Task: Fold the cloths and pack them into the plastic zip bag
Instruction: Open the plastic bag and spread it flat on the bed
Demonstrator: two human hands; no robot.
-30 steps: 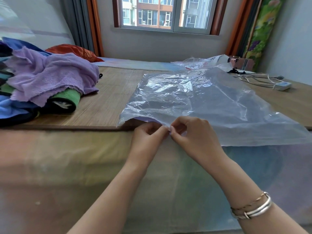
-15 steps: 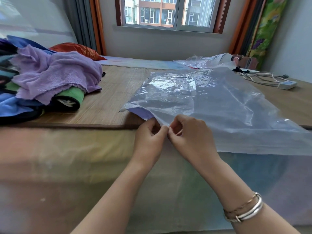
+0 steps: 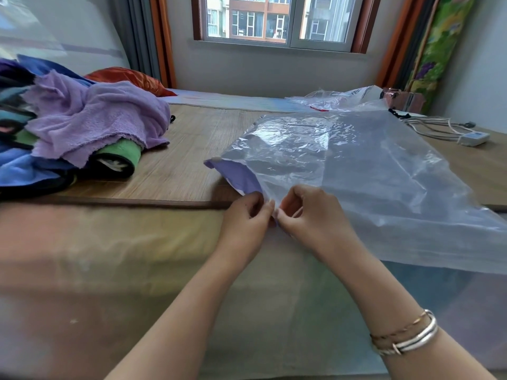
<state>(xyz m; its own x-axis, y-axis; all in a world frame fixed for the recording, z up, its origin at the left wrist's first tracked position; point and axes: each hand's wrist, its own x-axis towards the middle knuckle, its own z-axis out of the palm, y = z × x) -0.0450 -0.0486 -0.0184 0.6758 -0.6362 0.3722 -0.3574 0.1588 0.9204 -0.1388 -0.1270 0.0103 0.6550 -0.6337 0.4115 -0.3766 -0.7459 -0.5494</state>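
Both hands meet at the near edge of a large clear plastic zip bag (image 3: 356, 171). Left hand (image 3: 244, 223) and right hand (image 3: 312, 218) each have a pinching grip on the bag's opening, fingertips almost touching one another, thumbs and forefingers curled onto the plastic. A purple strip (image 3: 238, 176) runs along the bag's mouth to the left of the hands. The bag lies flat and crinkled on a woven bamboo mat (image 3: 192, 149) on a bed, with its near edge hanging over the mat's dark border onto a pastel sheet (image 3: 109, 256). To the left, well apart from the bag, sits an unfolded pile of cloths: a lilac fleece cloth (image 3: 96, 119) on top, a green cloth (image 3: 123, 152) and a blue cloth (image 3: 24, 171) beneath it. The right wrist wears 3 bangles (image 3: 406, 335). Beyond the bag lie another crumpled plastic bag (image 3: 337, 97) and a white power adapter (image 3: 473, 138) with cables. A window (image 3: 277, 20) is in the far wall.
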